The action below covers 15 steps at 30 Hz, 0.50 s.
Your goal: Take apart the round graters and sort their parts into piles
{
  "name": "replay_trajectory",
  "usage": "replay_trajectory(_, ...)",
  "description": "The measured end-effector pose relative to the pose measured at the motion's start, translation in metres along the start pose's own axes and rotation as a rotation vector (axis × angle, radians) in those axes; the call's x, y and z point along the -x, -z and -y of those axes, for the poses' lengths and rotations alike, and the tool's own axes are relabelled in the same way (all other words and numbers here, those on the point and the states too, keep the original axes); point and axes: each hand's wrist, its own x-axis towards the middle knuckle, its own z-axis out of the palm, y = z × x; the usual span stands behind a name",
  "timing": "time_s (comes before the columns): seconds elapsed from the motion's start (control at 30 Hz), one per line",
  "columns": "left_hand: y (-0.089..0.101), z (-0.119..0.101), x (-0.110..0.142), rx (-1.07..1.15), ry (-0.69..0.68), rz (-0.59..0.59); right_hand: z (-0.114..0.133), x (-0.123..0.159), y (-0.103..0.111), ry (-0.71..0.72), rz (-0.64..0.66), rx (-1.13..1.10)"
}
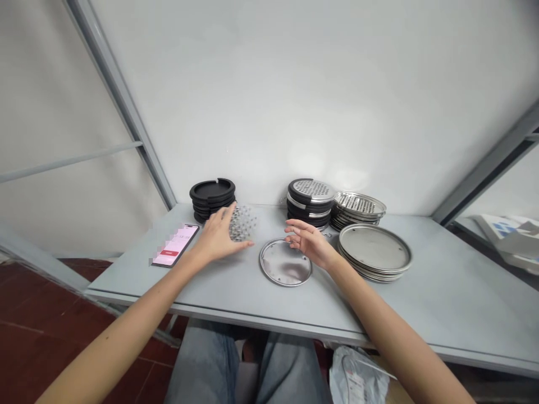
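- The right hand [309, 242] hovers with fingers loosely spread over the far rim of a lone steel disc [285, 262] lying flat on the grey table [455, 292]; contact cannot be told.
- The left hand [219, 237], fingers apart, rests on a small pile of steel balls [244, 223], gripping nothing.
- Behind it stands a stack of black rings [213, 197].
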Motion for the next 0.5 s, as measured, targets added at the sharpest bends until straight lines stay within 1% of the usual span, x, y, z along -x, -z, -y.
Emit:
replay_trajectory(0.1, 0.016, 0.019, -0.004, -0.056, 0.215, 0.057, 0.0, 0.001, -0.004, -0.016, -0.002, 0.073)
replay_trajectory(0.2, 0.022, 0.033, -0.009, -0.107, 0.357, 0.112, -0.003, 0.001, -0.006, -0.028, 0.04, 0.126)
replay_trajectory(0.27, 0.021, 0.042, -0.013, -0.128, 0.376, 0.166, -0.004, 0.001, -0.006, -0.037, 0.067, 0.152)
replay_trajectory(0.33, 0.018, 0.048, -0.017, -0.131, 0.345, 0.203, -0.005, 0.001, -0.006, -0.052, 0.079, 0.175)
replay_trajectory(0.5, 0.009, 0.055, -0.02, -0.119, 0.313, 0.195, -0.007, 0.002, -0.006, -0.08, 0.1, 0.206)
